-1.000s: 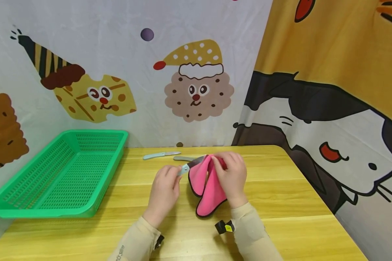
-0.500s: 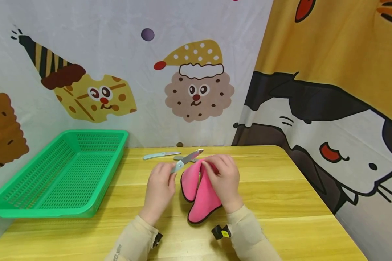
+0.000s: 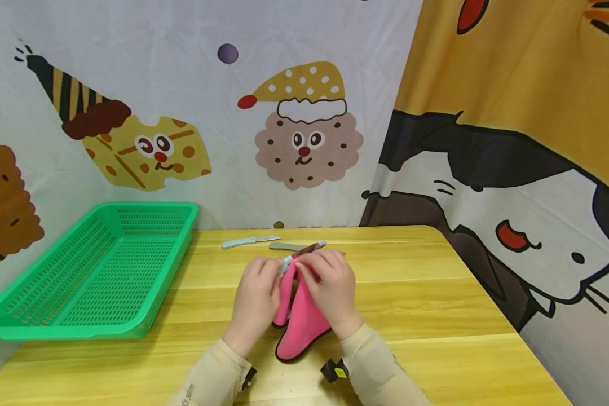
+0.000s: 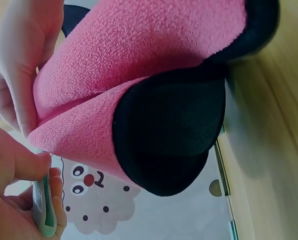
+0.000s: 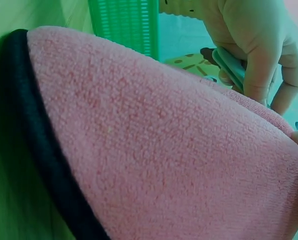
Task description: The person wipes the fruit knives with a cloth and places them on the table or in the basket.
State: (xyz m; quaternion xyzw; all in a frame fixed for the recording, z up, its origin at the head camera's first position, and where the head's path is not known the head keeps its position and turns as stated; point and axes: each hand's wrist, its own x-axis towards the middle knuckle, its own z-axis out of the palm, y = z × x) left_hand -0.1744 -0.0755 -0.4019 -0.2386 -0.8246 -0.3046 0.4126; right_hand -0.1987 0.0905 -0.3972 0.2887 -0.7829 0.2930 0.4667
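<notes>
My left hand [image 3: 255,296] grips the pale blue handle of a small knife [image 3: 310,248], whose blade points up and to the right. In the left wrist view the knife's handle [image 4: 45,210] sits between thumb and curled fingers. A pink fleecy cloth [image 3: 304,324] with black edging hangs folded from my right hand [image 3: 332,290], which pinches its upper part. The cloth's top lies against the base of the blade, right by the left fingertips. In the right wrist view the cloth [image 5: 153,130] covers most of the frame, with my left hand [image 5: 258,42] beyond it.
Two more knives lie at the back of the wooden table [image 3: 426,316]: a pale blue one [image 3: 243,242] and a greyer one [image 3: 284,246], partly hidden behind the held blade. A green perforated basket [image 3: 61,332] stands at the left. A printed curtain [image 3: 304,208] hangs behind.
The right hand and cloth have moved left and slightly down. Half a second ago the blade stood apart from the cloth's top; now the cloth is at the blade's base near the handle.
</notes>
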